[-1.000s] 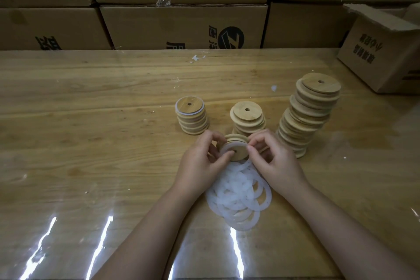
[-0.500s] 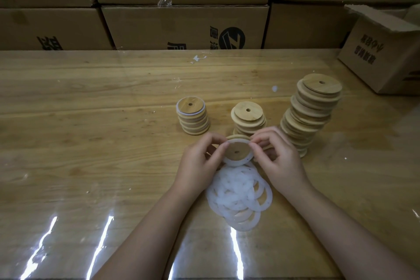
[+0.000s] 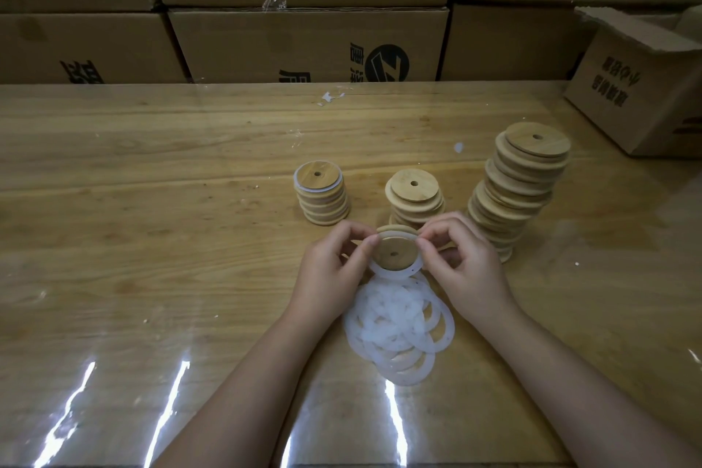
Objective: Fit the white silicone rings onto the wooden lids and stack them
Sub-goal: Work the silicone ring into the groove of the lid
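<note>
Pinching a wooden lid [image 3: 395, 253] + white ring [image 3: 391, 275] w/ curled fingertips [image 3: 370, 242] of both hands: left hand [image 3: 330, 270] on the left edge, right hand [image 3: 467, 266] on the right edge, thumbs & forefingers clamped on the rim up top. Held tilted toward the cam, ring sitting round the lid's raised middle afaict. Just below, nearer the body: pile of loose rings [image 3: 399, 323] flat on the table [image 3: 152, 239], all overlapping. Behind the hands, 3 lots of lids: left stack [image 3: 323, 198] w/ a white ring showing under its top lid, short middle stack [image 3: 416, 198] right behind the held lid, tall wonky stack [image 3: 520, 186] on the right. Further back, cardboard boxes [image 3: 304, 42] in a wall, plus an open box [image 3: 638, 87] far right on the table
</note>
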`<state>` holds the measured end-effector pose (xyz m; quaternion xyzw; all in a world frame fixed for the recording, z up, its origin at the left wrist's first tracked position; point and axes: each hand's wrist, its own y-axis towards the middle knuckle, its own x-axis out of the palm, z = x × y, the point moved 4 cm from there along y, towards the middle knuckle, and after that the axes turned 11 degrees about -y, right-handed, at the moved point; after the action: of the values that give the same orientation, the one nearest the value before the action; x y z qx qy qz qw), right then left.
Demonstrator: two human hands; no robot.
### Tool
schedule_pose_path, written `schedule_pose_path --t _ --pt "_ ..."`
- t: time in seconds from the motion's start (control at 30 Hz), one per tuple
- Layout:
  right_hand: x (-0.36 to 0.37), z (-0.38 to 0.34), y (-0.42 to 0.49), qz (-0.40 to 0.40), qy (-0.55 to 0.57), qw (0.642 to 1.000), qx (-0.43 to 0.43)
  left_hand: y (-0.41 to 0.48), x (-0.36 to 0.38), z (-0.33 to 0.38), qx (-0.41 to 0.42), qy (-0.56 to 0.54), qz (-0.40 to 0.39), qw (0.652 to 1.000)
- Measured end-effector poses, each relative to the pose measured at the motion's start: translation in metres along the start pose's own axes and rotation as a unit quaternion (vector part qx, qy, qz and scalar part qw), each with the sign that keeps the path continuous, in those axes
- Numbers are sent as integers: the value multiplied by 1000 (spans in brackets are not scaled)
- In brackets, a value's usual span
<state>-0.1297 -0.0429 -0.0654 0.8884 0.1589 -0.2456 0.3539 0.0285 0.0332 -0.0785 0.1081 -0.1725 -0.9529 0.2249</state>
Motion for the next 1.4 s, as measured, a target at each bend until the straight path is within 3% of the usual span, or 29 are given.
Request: schedule_pose_path --t 0.63,0.9,1.4 --pt "4 3 0 -23 4 1000 15 1 -2 0 -46 2 12 999" --pt "3 -3 -1 -30 0 999 -37 -2 -1 7 11 -29 -11 999" --pt "5 0 0 -41 -11 999 -12 4 -6 0 -64 -58 33 996"
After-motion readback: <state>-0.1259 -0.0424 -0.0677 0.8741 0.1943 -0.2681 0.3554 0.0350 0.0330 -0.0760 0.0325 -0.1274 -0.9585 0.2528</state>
